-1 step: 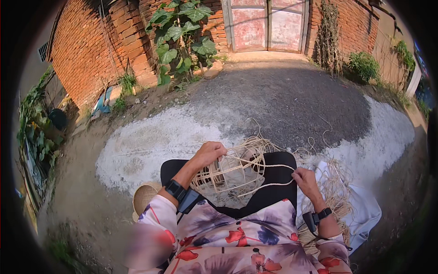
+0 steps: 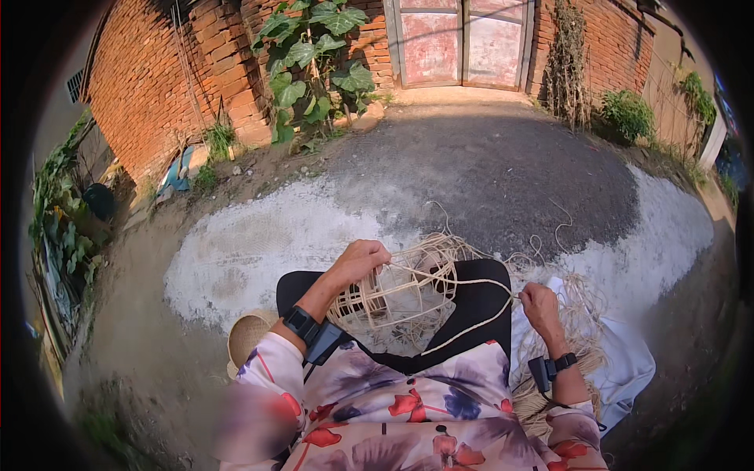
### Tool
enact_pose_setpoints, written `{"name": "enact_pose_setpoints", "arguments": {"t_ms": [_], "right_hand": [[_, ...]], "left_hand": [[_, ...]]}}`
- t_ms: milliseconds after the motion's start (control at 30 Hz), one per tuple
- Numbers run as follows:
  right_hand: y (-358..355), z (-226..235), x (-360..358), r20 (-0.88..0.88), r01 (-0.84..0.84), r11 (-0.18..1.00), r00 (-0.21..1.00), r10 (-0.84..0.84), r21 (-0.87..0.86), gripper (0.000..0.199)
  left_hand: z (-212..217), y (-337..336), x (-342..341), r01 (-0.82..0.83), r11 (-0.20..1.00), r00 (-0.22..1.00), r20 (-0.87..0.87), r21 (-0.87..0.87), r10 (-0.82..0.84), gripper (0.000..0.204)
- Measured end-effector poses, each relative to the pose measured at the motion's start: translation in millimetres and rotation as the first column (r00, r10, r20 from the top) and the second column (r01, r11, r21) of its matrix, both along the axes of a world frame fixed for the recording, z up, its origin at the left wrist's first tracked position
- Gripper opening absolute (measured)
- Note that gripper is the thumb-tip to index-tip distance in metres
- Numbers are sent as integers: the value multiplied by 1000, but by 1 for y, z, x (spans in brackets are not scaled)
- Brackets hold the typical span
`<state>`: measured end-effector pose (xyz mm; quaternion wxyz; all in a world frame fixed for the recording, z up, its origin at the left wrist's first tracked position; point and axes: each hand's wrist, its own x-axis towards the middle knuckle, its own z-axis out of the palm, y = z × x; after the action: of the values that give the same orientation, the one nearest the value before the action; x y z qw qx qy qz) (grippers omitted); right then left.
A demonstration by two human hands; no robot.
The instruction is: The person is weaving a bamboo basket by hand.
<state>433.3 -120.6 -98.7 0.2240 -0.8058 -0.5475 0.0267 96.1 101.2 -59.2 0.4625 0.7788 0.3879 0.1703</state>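
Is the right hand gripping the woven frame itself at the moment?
No, the right hand pinches a pale cord out to the right, clear of the woven frame.

The lower edge cuts off the floral shirt (image 2: 404,404)

The double door (image 2: 428,47), its panels a worn red and white in a grey frame, has orange brickwork (image 2: 149,102) on both sides. Just left of the door a broad-leaved green climbing plant (image 2: 302,55) stands against the bricks; farther left of it lie a grass tuft (image 2: 220,141) and a crumpled blue sheet (image 2: 174,179). Just right of the door hangs a dried brown vine (image 2: 567,67), with a green shrub (image 2: 628,115) beyond. Dark grey ground (image 2: 503,165) spreads in front of the door, edged on both sides by whitish patches (image 2: 228,228).
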Motion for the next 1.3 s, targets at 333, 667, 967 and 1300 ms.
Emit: {"name": "enact_pose_setpoints", "arguments": {"t_ms": [333,667,967,1300], "right_hand": [[27,-13,-44,-95,-343,914,924,369,217,20],[48,-21,-55,-184,-115,972,971,153,204,14],[46,-34,-43,68,-171,961,985,160,216,8],[66,27,-88,-146,-196,895,951,274,401,9]], "left_hand": [[2,4,4,-11,1000,1000,11,-15,12,21],[1,10,13,-34,998,999,-3,-54,34,24],[-2,17,0,-34,995,992,120,-93,45,18],[27,10,-39,-121,964,927,320,-239,195,18]]}}
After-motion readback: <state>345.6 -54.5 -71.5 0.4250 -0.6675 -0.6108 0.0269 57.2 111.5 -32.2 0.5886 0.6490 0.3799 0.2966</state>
